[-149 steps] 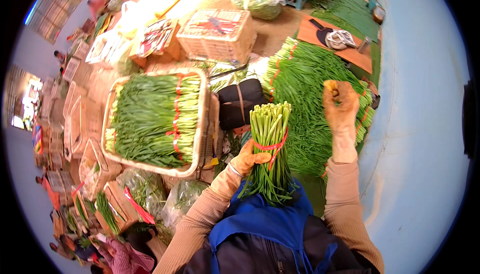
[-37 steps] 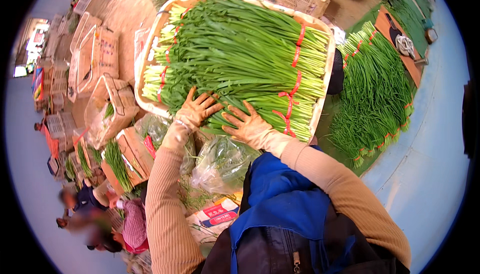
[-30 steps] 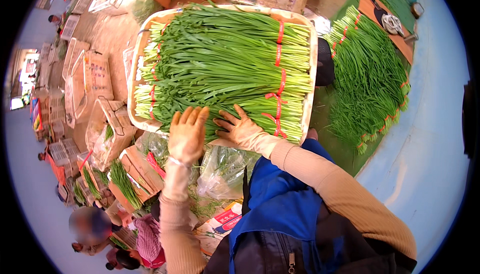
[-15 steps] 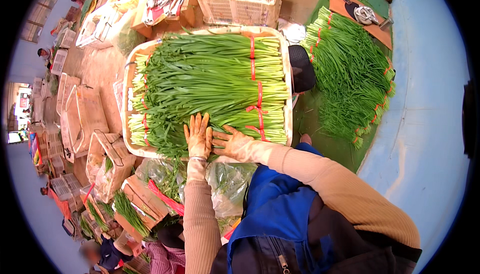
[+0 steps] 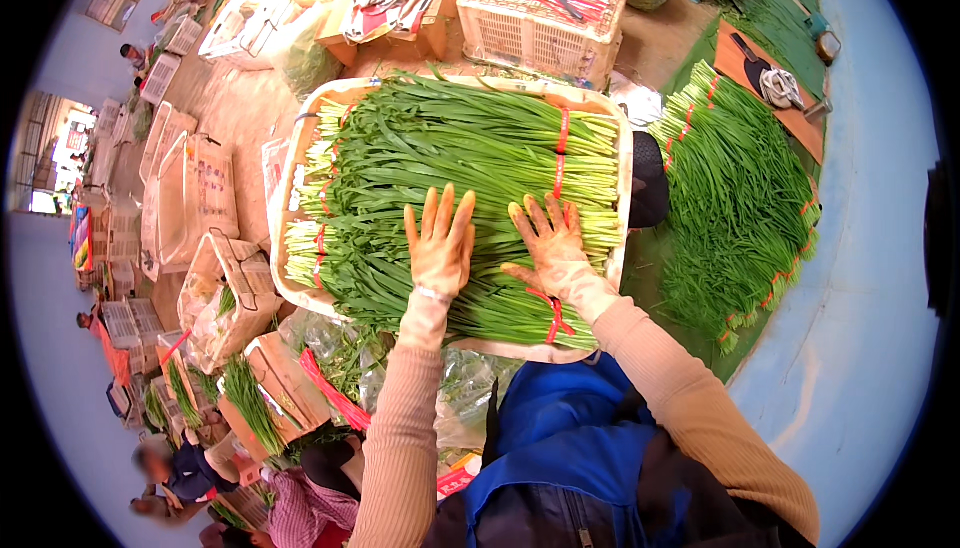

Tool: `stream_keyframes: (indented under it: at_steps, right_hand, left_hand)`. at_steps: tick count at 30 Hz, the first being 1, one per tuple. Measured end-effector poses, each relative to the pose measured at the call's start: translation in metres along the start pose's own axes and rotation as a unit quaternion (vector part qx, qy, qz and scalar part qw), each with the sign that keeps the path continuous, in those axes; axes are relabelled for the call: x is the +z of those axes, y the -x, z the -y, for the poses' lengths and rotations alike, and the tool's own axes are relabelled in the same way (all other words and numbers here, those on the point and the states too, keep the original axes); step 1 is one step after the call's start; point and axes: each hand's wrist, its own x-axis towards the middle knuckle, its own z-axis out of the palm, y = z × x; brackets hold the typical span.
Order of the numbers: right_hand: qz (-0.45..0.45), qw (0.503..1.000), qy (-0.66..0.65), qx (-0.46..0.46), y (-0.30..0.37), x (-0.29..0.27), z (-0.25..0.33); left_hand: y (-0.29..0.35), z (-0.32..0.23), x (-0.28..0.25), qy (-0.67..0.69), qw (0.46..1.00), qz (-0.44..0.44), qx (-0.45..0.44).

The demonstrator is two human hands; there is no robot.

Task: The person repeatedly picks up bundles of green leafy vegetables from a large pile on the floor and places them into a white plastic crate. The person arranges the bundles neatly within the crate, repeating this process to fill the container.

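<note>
A pale plastic crate [image 5: 626, 183] in front of me is packed with bundles of garlic chives [image 5: 450, 138]. Their cut pale ends point right, and red ties [image 5: 562, 136] bind them. My left hand [image 5: 440, 253], in a stained thin glove, lies flat on the leaves near the middle, fingers stretched out. To its right my right hand [image 5: 555, 253], also gloved, rests with spread fingers by the pale stems and a red tie. Neither hand grips anything; the layers beneath are hidden.
More tied chives [image 5: 730, 208] lie heaped on green sheeting at the right, along a blue wall [image 5: 860, 248]. A lattice crate [image 5: 540, 23] with red strips and a knife stands beyond. Bags and baskets [image 5: 225, 298] crowd the left, with people at lower left.
Both hands have moved forward over the chives. My right hand, earlier close against the left, is now farther right with its fingers pointing away. The whole view has shifted a little.
</note>
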Motion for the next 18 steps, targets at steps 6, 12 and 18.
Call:
stream_keyframes:
  at_steps: [6,12,18]
  right_hand:
    - [0.045,0.998,0.025,-0.031,0.015,-0.006,0.003]
    - [0.074,0.996,0.045,-0.009,-0.007,-0.006,-0.003]
    - [0.043,0.997,0.023,-0.062,0.022,-0.010,0.006]
  left_hand:
    - [-0.011,0.026,0.046,-0.009,0.996,0.069,-0.049]
    - [-0.019,0.036,0.074,-0.021,0.992,0.109,-0.060]
    - [-0.022,0.035,0.068,-0.014,0.991,0.119,-0.062]
